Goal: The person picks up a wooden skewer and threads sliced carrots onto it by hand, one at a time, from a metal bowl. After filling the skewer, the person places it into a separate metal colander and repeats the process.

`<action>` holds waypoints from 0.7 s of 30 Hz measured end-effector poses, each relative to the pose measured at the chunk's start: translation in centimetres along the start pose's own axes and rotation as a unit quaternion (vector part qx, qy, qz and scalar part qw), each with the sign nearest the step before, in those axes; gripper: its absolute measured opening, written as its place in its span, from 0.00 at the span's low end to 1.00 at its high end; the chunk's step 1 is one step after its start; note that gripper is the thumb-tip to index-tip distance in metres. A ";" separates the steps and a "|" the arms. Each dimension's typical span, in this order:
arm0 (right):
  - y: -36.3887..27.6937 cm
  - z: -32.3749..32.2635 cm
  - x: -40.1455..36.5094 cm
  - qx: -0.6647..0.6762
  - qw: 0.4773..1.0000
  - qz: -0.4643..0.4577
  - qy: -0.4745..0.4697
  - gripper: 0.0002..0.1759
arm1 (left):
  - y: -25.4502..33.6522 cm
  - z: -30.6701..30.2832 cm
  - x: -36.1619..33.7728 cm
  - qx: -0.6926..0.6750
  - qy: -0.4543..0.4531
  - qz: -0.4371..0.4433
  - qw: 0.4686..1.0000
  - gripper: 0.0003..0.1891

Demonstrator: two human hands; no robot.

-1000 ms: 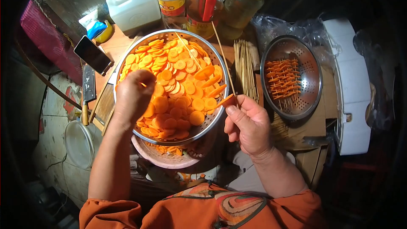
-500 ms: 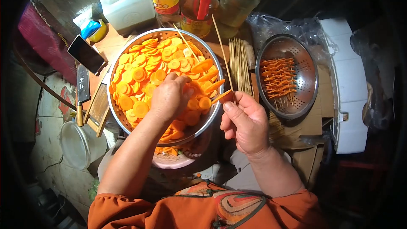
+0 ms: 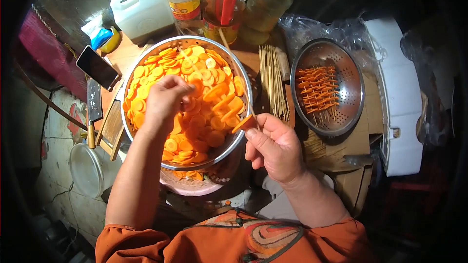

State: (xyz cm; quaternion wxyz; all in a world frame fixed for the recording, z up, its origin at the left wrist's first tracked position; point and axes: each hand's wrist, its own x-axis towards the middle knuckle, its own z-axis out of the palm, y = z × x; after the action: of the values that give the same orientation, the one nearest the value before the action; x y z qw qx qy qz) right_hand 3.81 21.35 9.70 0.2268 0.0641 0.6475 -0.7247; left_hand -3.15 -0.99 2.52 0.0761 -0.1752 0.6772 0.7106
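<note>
My right hand (image 3: 275, 146) is closed around the lower part of a wooden skewer (image 3: 225, 40). A carrot slice (image 3: 243, 123) sits at its fingertips, and several more slices (image 3: 224, 102) stand in a slanting row up and left of it, seemingly threaded. Over the metal colander (image 3: 247, 85), my left hand (image 3: 168, 98) has its fingers pinched, with a blurred carrot slice (image 3: 196, 86) at the tips. Loose carrot slices (image 3: 183, 126) fill the colander under both the hand and the row.
Behind the colander stand a white jug (image 3: 141, 13), a bottle (image 3: 185, 2) and a glass jar (image 3: 268, 7). Bare skewers (image 3: 273, 80) lie to the right, beside an oval strainer (image 3: 353, 90) with threaded carrots (image 3: 318, 87). A phone (image 3: 98, 68) and a cleaver (image 3: 94, 100) are at left.
My left hand has lifted from the carrot pile and moved up and left. My right hand has shifted slightly left and down, and the skewer tilts further left.
</note>
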 end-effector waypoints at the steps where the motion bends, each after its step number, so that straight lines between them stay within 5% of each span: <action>1: 0.1 0.0 0.0 -0.001 1.000 -0.002 -0.004 0.13 | 0.9 -0.6 -0.2 -0.122 0.022 -0.030 0.992 0.07; 8: 0.6 0.9 0.0 -0.055 0.997 0.040 -0.042 0.08 | 2.2 -3.4 -0.8 -0.321 0.098 -0.025 0.942 0.06; 13: 0.9 1.3 0.0 -0.057 0.996 0.037 -0.055 0.09 | 1.8 -4.8 -1.2 -0.313 0.073 -0.011 0.947 0.11; 21: 1.0 1.3 0.1 -0.062 0.995 0.045 -0.067 0.09 | 1.2 -4.9 -0.8 -0.243 0.086 0.057 0.964 0.05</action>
State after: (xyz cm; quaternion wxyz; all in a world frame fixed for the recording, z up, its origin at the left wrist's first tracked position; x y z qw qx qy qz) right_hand 4.39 19.97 8.92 0.3055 0.0303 0.6707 -0.6752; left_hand -2.08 -5.83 3.88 -0.0679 -0.2095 0.4967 0.8395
